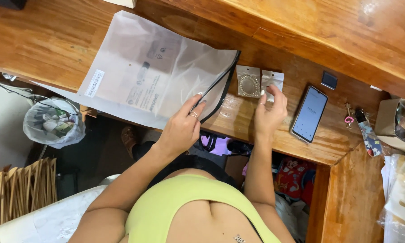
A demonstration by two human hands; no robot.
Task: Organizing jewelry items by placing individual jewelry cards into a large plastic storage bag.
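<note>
A person stands at a wooden desk (pixel 40 40), seen from above. The left hand (pixel 182 128) rests on the open mouth of a large frosted zip bag (pixel 153 72), its fingers (pixel 194 102) loosely spread and pressing down on the black zipper edge (pixel 222 83), with the index and middle fingertips right at the strip. The bag lies flat across the desk, its near edge overhanging the front, and its mouth gapes a little toward the right.

The right hand (pixel 270 112) is just beside it, fingers curled and pinching the lower edge of a small clear packet (pixel 272 82) that lies on the desk. Touching that packet on its left is another small packet (pixel 249 81) holding a ring of pale beads, likely a bracelet. Both packets sit outside the big bag, just beside its mouth.

Judging by how things lie, the bag is opened and held ready, one packet is gripped, and neither small packet is inside it so far; the zipper is unclosed.

To the right lie a smartphone (pixel 309 114), a small dark square item (pixel 329 80) and a key strap (pixel 369 135). Below the desk on the left hangs a lined waste bin (pixel 54 121)
</note>
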